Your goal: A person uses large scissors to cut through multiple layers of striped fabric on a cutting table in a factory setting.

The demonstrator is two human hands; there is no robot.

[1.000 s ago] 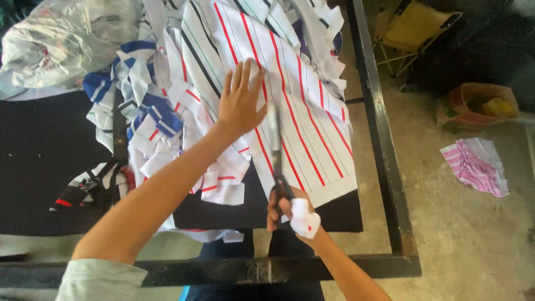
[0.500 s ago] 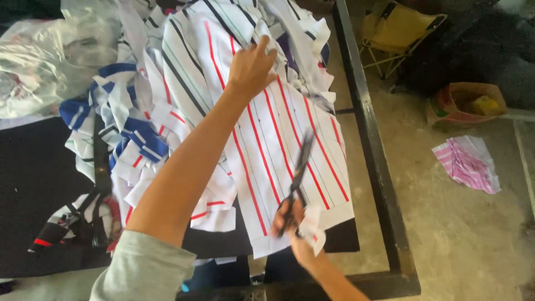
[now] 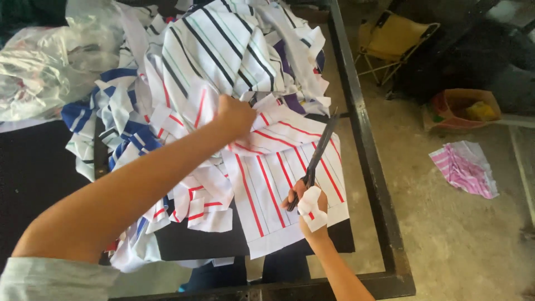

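— Striped cloth (image 3: 290, 184), white with red lines, lies flat over the dark table (image 3: 33, 184), its near edge hanging just past the black metal frame (image 3: 365, 150). Why spread like that?

— So it lies smooth for the blades, I'd judge. The left hand (image 3: 234, 116) has bunched the far end of that same piece into a closed fist, lifting and pulling it taut away from the body.

— And the other hand?

— The right hand (image 3: 307, 203), with white tape or bandage wound round the fingers, is closed through the handles of a pair of dark scissors (image 3: 317, 153). The blades point up and away, over the right part of the red-striped panel, tip close to the frame rail.

— Open or shut, those blades?

— They look nearly together, a thin dark line; whether a slit of cloth sits between them I can't tell from here.

— What surrounds the work?

— A heap of offcuts (image 3: 128, 128), blue-striped and red-striped, piled to the left, touching the piece being held. Behind them, a larger fold with black and green stripes (image 3: 223, 50). A crumpled clear plastic bag (image 3: 39, 67) sits at the far left corner.

— On the floor?

— A pink striped scrap (image 3: 465, 167) well apart from the table, an orange bag (image 3: 465, 108) beyond it, and a yellow folding stool (image 3: 393, 42) near the back.
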